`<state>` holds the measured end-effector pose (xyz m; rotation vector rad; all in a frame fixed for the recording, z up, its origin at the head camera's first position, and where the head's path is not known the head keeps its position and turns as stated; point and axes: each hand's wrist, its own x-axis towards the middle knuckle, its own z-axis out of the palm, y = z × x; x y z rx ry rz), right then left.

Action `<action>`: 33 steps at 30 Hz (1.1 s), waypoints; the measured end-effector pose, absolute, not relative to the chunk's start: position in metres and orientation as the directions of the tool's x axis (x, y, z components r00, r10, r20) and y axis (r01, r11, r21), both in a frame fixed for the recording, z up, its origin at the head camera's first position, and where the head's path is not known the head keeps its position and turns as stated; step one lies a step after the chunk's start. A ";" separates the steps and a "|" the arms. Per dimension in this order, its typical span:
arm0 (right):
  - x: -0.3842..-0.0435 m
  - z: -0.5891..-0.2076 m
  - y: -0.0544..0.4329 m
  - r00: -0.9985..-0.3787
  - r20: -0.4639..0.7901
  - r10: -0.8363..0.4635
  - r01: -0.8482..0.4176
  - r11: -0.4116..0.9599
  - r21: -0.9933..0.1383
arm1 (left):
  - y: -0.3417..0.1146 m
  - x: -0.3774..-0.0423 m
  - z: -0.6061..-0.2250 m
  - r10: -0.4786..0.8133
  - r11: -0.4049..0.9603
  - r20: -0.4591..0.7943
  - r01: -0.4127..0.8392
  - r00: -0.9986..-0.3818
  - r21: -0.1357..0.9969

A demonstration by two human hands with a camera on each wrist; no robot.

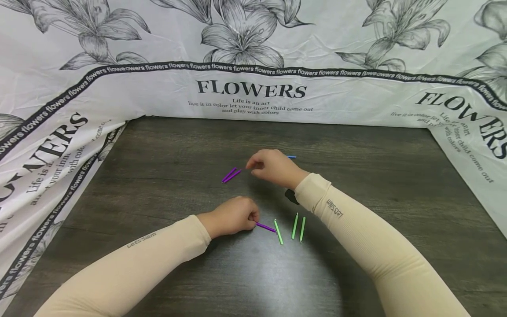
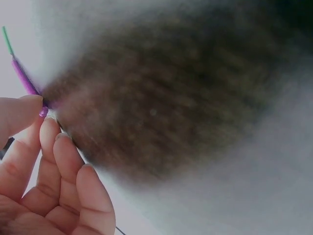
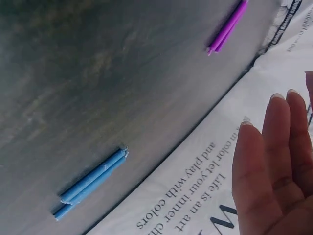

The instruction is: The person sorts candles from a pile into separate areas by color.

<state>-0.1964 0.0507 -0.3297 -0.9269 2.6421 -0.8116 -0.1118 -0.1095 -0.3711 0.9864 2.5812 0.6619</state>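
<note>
My left hand (image 1: 233,215) pinches one end of a thin purple candle (image 1: 266,227) between thumb and fingertips, low over the table. Its other end meets a green candle (image 1: 279,232); in the left wrist view the two look joined end to end. Farther back, my right hand (image 1: 277,167) hovers with loosely bent fingers, nothing visible in them. Just left of it lie two purple candles (image 1: 231,175), close together. Blue candles (image 3: 93,178) lie side by side in the right wrist view; the right hand mostly hides them in the head view.
Two more green candles, one (image 1: 295,226) beside the other (image 1: 303,229), lie nearly parallel below the right forearm. The dark wood-grain table (image 1: 178,149) meets a white flower-printed cloth (image 1: 166,97) at the back and both sides.
</note>
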 end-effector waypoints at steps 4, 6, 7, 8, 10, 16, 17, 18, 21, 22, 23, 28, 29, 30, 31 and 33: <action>-0.187 -0.330 0.058 -0.780 0.010 -0.626 -0.516 0.634 -0.576 | -0.109 -0.112 -0.370 0.682 0.662 -0.122 0.538 -0.721 0.522; -0.182 -0.330 0.062 -0.777 0.033 -0.629 -0.530 0.625 -0.573 | -0.109 -0.112 -0.370 0.680 0.665 -0.129 0.533 -0.722 0.523; -0.179 -0.331 0.064 -0.775 0.040 -0.630 -0.535 0.621 -0.573 | -0.109 -0.112 -0.370 0.680 0.665 -0.129 0.533 -0.722 0.523; -0.177 -0.331 0.066 -0.774 0.048 -0.632 -0.539 0.617 -0.573 | -0.109 -0.111 -0.370 0.682 0.664 -0.126 0.537 -0.721 0.520; -0.172 -0.332 0.072 -0.771 0.051 -0.635 -0.542 0.611 -0.577 | -0.109 -0.111 -0.370 0.681 0.665 -0.126 0.537 -0.722 0.519; -0.157 -0.333 0.088 -0.776 0.030 -0.631 -0.528 0.621 -0.580 | -0.108 -0.111 -0.371 0.673 0.671 -0.138 0.520 -0.727 0.529; -0.155 -0.333 0.090 -0.776 0.029 -0.631 -0.528 0.623 -0.577 | -0.108 -0.112 -0.371 0.672 0.671 -0.138 0.519 -0.728 0.529; -0.153 -0.333 0.092 -0.776 0.027 -0.630 -0.527 0.624 -0.577 | -0.108 -0.112 -0.372 0.672 0.670 -0.137 0.519 -0.728 0.530; -0.147 -0.334 0.097 -0.770 0.024 -0.638 -0.531 0.620 -0.577 | -0.109 -0.112 -0.372 0.671 0.670 -0.138 0.517 -0.728 0.532; -0.146 -0.334 0.098 -0.766 0.025 -0.642 -0.536 0.617 -0.576 | -0.109 -0.113 -0.372 0.671 0.671 -0.139 0.516 -0.729 0.533; -0.145 -0.335 0.100 -0.765 0.023 -0.644 -0.537 0.618 -0.575 | -0.109 -0.113 -0.372 0.669 0.673 -0.143 0.512 -0.729 0.534; -0.138 -0.336 0.107 -0.763 0.023 -0.646 -0.536 0.612 -0.581 | -0.109 -0.113 -0.373 0.658 0.683 -0.159 0.496 -0.736 0.536; -0.137 -0.337 0.108 -0.763 0.023 -0.646 -0.537 0.614 -0.579 | -0.109 -0.113 -0.372 0.656 0.686 -0.162 0.492 -0.737 0.536; -0.136 -0.337 0.109 -0.763 0.023 -0.646 -0.537 0.615 -0.577 | -0.108 -0.113 -0.372 0.654 0.688 -0.165 0.489 -0.738 0.536; -0.135 -0.338 0.111 -0.761 0.025 -0.649 -0.542 0.614 -0.574 | -0.108 -0.113 -0.372 0.653 0.691 -0.168 0.489 -0.739 0.533; -0.132 -0.340 0.114 -0.758 0.021 -0.651 -0.544 0.616 -0.570 | -0.107 -0.113 -0.371 0.652 0.694 -0.172 0.490 -0.738 0.528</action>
